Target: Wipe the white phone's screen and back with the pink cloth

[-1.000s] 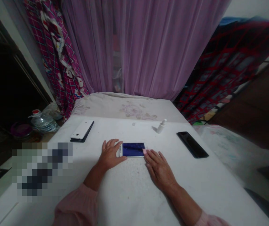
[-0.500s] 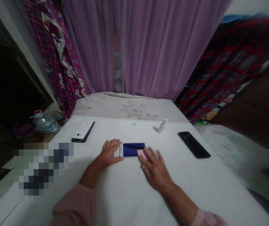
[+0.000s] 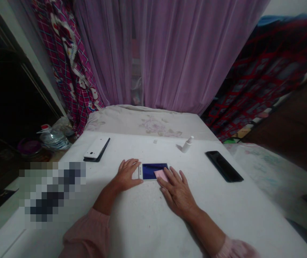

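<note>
The far side is filled by purple curtains (image 3: 191, 53), below which a worktop (image 3: 148, 222) is covered in white, with a floral cloth (image 3: 160, 125) across its far part. Red-and-black patterned fabric (image 3: 252, 79) is hung at the far right, and a magenta checked curtain (image 3: 73, 57) at the far left. Near the foot of the checked curtain, a large clear bottle (image 3: 53, 139) with a red cap can be seen beside the worktop. The left hand (image 3: 126, 175) is held with thumb and fingers spread apart, placed around the left end of a white-framed smartphone (image 3: 148, 172) that lies screen up in the middle of the worktop. The right hand (image 3: 179, 193) is laid palm down with its fingers extended, over the near right part of that smartphone. At the left, a white phone (image 3: 96, 148) is stacked, back up, on a dark phone (image 3: 104, 149); at the right, a black phone (image 3: 224, 166) is set at a slant. A white spray bottle (image 3: 187, 145) is stood beyond the right hand. A pink cloth (image 3: 161, 175) is pressed under the right fingertips, against the blue-lit screen. Farther off, a small pale square (image 3: 155, 142) is seen, too small to be identified.
</note>
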A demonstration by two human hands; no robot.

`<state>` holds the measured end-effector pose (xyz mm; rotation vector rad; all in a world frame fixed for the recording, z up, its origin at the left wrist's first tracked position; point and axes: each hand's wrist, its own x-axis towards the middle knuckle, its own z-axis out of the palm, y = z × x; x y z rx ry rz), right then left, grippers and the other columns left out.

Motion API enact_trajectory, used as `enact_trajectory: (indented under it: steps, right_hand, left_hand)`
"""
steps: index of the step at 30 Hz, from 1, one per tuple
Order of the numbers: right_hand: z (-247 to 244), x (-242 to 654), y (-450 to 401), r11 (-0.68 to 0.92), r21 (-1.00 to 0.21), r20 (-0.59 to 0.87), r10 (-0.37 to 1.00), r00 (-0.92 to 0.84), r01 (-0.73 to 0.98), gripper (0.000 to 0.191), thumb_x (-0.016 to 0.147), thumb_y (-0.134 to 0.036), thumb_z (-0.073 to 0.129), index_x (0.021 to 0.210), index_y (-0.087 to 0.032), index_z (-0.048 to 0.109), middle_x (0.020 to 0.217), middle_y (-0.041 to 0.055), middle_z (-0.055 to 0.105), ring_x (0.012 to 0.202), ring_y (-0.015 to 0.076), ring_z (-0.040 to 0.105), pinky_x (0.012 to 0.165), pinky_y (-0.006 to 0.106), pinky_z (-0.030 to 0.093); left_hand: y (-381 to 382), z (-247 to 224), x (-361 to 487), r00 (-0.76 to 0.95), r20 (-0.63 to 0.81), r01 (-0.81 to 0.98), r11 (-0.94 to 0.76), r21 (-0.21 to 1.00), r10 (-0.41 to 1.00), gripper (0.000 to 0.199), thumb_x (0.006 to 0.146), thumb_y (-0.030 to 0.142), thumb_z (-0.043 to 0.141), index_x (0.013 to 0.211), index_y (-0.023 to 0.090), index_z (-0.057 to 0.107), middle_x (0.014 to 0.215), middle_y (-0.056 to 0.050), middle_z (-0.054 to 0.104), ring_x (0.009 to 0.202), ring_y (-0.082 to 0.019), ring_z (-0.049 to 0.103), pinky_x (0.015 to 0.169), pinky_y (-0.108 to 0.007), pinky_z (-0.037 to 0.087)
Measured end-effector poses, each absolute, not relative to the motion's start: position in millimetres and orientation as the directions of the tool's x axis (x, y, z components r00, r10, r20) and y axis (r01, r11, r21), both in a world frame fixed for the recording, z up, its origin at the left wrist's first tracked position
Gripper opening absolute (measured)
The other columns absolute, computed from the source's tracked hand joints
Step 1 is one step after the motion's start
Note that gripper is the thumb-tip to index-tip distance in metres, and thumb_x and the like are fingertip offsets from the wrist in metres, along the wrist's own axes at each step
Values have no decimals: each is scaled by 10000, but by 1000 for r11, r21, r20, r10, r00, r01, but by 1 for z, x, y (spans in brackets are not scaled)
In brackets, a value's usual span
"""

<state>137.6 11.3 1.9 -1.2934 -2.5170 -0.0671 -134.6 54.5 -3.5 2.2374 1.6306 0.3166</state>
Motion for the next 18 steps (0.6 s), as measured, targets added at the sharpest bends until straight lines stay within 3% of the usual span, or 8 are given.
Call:
enact_trajectory:
  steps: [4, 8, 18]
  right_hand:
    - [0, 151, 8, 593, -117, 288, 788, -544, 797, 457, 976, -283, 423, 1431, -248, 449, 1459, 86, 484, 1390, 312, 368, 1111, 598, 267]
    - [3, 142, 13, 602, -164, 253, 791, -557, 781, 454, 991, -253, 361, 1429, -168, 444, 1457, 109, 479, 1354, 276, 430, 1125, 565, 278]
    - [12, 107, 57, 467, -244, 203, 882, -426, 850, 500, 971, -222, 354, 1467, -174, 380, 1462, 123, 471, 1364, 265, 421, 1123, 563, 285]
  left_hand:
    - [52, 5, -131, 315, -72, 881, -263, 392, 946, 779, 769, 509, 669, 1443, 218, 409, 1516, -123, 390, 1430, -303, 276, 1187, -544, 86]
    - [51, 6, -127, 294, -55, 893, -254, 371, 954, 794, 782, 555, 647, 1454, 216, 394, 1506, -121, 406, 1425, -309, 287, 1185, -549, 87]
    - [54, 2, -130, 305, -33, 890, -272, 366, 952, 736, 799, 541, 624, 1444, 260, 407, 1499, -103, 415, 1414, -291, 305, 1180, -544, 104]
